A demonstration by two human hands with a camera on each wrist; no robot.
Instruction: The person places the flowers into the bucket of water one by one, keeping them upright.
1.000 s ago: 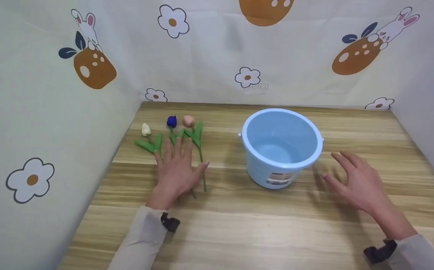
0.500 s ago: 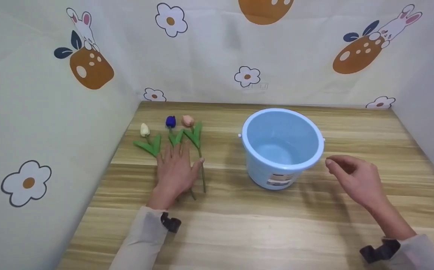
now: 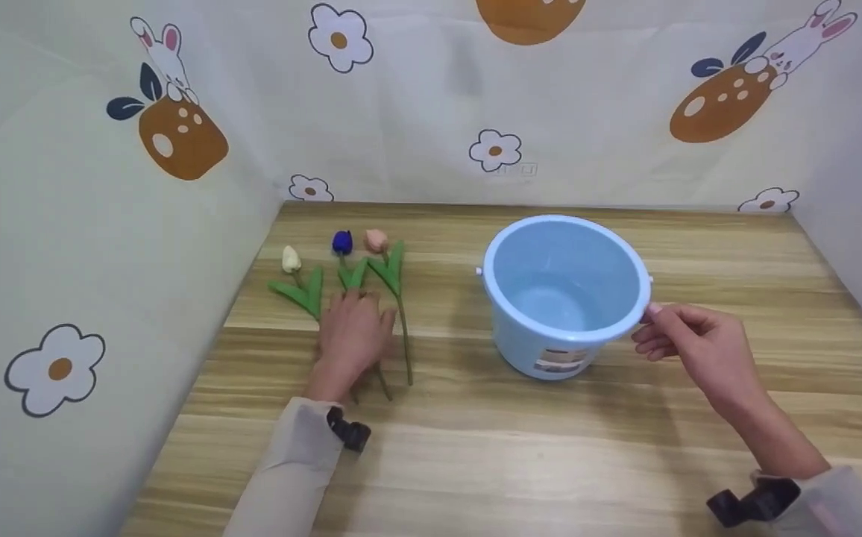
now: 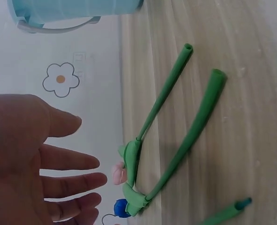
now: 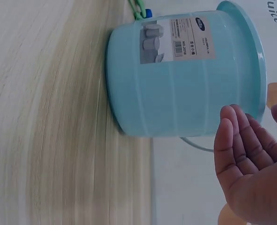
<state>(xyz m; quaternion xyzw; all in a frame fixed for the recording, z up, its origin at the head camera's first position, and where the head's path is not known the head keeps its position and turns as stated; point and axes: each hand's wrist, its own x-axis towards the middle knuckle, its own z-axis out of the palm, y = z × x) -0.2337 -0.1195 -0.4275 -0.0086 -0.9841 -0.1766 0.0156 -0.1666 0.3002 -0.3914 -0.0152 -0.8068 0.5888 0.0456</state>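
Note:
Three artificial tulips lie side by side at the left: a white one [image 3: 291, 258], a blue one [image 3: 341, 241] and a pink one [image 3: 376, 239]. My left hand [image 3: 353, 332] hovers over their green stems [image 4: 194, 126]. In the left wrist view this hand [image 4: 30, 159] has loosely extended fingers and holds nothing. A light blue plastic bucket [image 3: 520, 343] stands upright and empty in the middle. My right hand [image 3: 688, 339] is at its right rim, the thumb touching the rim. In the right wrist view its fingers [image 5: 236, 136] lie beside the bucket wall [image 5: 175, 93], not clasped.
The wooden table [image 3: 550, 447] is enclosed on the left, back and right by fabric walls [image 3: 65, 224] printed with flowers and rabbits. The bucket's thin handle [image 5: 194, 143] hangs down at its far side. Bare wood lies in front of the bucket and the hands.
My right hand has moved left from the table to the bucket's rim. My left hand's spread fingers have drawn together over the stems.

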